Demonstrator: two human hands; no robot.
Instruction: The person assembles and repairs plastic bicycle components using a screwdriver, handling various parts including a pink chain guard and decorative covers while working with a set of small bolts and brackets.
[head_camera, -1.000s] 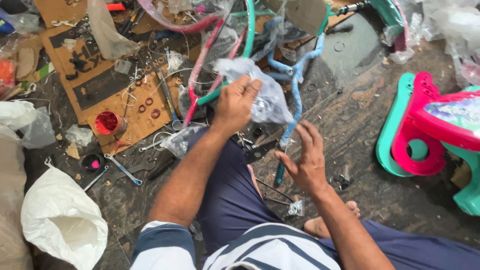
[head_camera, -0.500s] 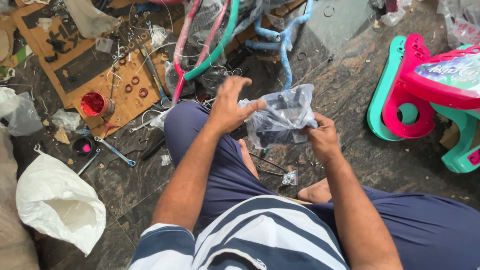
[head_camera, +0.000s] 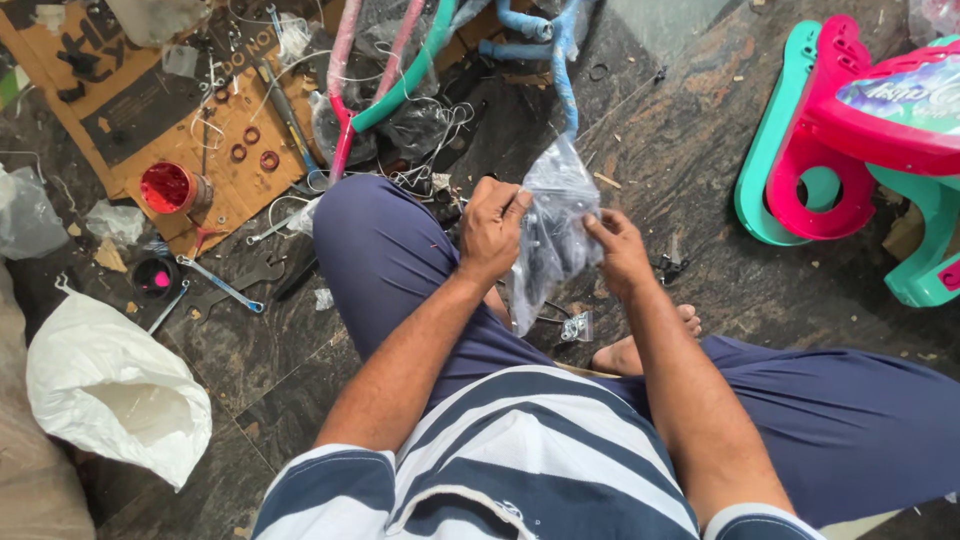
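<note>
Head camera looks down on a person who sits on a dark stone floor with both knees bent. Both hands hold up a clear plastic bag in front of the body, above the gap between the legs. The left hand grips the left edge of the bag, with the fingers curled and pressed together over the film and the thumb behind it. The right hand pinches the right edge between the thumb and the first fingers; the other fingers are bent, and I cannot tell if they touch the bag.

The bag looks thin, soft and crumpled, so it probably bends and folds at every touch and gives no stiff place to hold. Some small dark pieces seem to lie inside, near the lower part, so the bottom likely hangs a little heavier than the top. The film may be slippery, and it could tear if it is pulled hard. The safest hold is, I think, at the two upper edges, where the hands are now.

Beside the left knee lie a blue spanner, a red tin on a cardboard sheet, and a white sack. A pink and green plastic chair stands well apart on the right.
</note>
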